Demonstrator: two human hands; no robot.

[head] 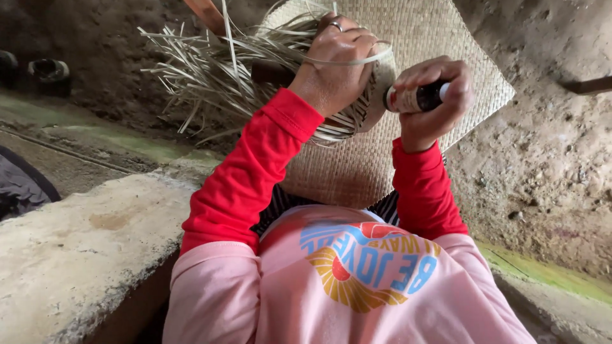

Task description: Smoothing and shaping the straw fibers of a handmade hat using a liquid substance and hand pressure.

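Observation:
My left hand (pixel 335 64), with a ring on one finger, grips a half-woven basket of pale straw (pixel 357 114) whose loose strips (pixel 204 70) stick out to the left. One thin strip loops over the fingers. Just to the right, my right hand (pixel 437 102) is closed around a small dark bottle with a label (pixel 414 99). The bottle's end points at the woven rim and nearly touches it. Both arms wear red sleeves under a pink printed shirt (pixel 357 280).
A flat woven mat (pixel 459 44) lies under the hands on the earth floor (pixel 548 159). A concrete ledge (pixel 76 248) runs along the left. Dark round objects (pixel 48 71) sit at the far left, and a dark cloth (pixel 19 185) lies by the ledge.

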